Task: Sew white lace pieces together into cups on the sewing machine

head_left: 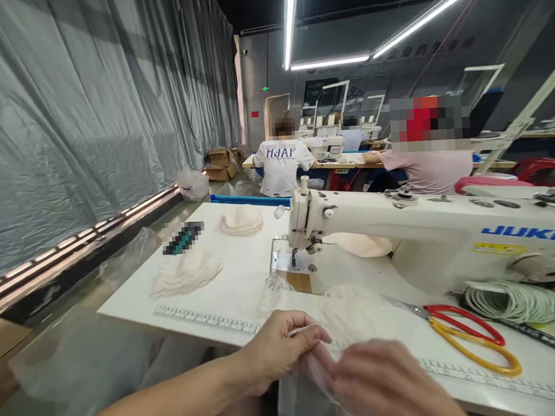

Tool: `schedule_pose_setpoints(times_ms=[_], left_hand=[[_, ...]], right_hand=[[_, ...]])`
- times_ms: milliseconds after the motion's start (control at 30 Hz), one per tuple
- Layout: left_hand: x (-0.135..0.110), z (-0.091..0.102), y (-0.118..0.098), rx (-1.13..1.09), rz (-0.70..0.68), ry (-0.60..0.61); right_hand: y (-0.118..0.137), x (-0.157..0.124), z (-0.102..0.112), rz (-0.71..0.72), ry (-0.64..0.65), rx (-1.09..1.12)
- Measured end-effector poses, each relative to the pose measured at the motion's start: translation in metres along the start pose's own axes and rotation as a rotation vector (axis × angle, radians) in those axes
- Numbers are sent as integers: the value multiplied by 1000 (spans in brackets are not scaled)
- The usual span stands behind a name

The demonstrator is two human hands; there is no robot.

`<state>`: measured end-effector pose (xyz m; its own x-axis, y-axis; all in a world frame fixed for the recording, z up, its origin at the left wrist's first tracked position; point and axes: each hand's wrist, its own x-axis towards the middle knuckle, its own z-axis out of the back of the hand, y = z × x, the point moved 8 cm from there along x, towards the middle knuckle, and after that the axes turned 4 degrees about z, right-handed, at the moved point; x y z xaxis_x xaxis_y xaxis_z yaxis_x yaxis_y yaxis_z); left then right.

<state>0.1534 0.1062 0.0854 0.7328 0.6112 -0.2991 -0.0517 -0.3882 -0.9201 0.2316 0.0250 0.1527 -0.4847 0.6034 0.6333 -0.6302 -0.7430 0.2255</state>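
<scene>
My left hand (280, 350) is at the near table edge, its fingers curled and pinching a thin white fabric piece (353, 319) that lies in front of the sewing machine. My right hand (389, 382) is blurred, close beside the left, and it touches the same fabric; its fingers look closed on it. The white JUKI sewing machine (427, 225) stands just behind, with its needle area (298, 256) to the upper left of my hands.
Scissors with red and yellow handles (470, 340) lie right of my hands, beside a coil of white cord (515, 301). Stacks of white fabric pieces (185, 275) (241, 221) lie on the white table (124, 306). Two people sit at tables behind. A grey plastic curtain (91, 118) lines the left.
</scene>
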Motion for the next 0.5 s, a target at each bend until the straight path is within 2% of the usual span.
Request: schedule_pose_setpoints(times_ms=[67, 100, 233, 300, 500], left_hand=[[-7, 0, 6, 17, -6, 32], [-9, 1, 8, 29, -5, 37], [-17, 6, 18, 97, 2, 44], [-22, 11, 23, 121, 25, 59], [-32, 23, 27, 156, 42, 98]], right_hand=[[-19, -9, 3, -259, -102, -35], [-26, -12, -2, -355, -88, -21], [-39, -16, -42, -614, 169, 180], [-43, -18, -49, -690, 204, 218], [-45, -25, -51, -748, 207, 242]])
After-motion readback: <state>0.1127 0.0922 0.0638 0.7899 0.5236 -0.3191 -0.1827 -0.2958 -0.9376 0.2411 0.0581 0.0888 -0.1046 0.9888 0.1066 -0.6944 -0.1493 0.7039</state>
